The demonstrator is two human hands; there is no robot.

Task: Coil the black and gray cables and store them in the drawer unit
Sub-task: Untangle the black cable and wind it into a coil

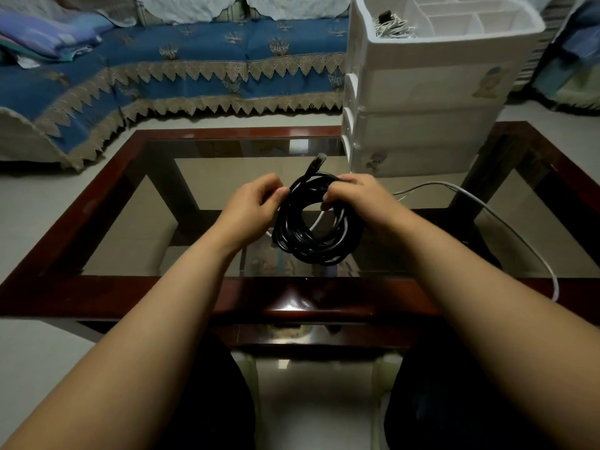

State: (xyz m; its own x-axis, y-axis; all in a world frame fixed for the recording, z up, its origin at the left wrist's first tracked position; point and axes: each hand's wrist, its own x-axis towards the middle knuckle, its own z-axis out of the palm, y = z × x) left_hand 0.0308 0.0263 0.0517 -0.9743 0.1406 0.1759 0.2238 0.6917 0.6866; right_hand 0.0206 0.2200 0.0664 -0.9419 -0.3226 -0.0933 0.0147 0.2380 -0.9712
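Coil of black cable (311,228) hangs above the glass table (162,203), held at its upper edge by both hands. The right hand (354,199) grips the top right of the coil with fingers curled around the bundled loops. The left hand (256,206) pinches a strand at the top left between thumb and bent fingers. One connector end (317,161) projects upward from the coil, tilted. The gray cable (506,222) lies uncoiled across the right part of the table and runs over its near edge. The white drawer unit (422,102) stands on the far right corner of the table; its top tray holds a small bundle of light wire (393,27).
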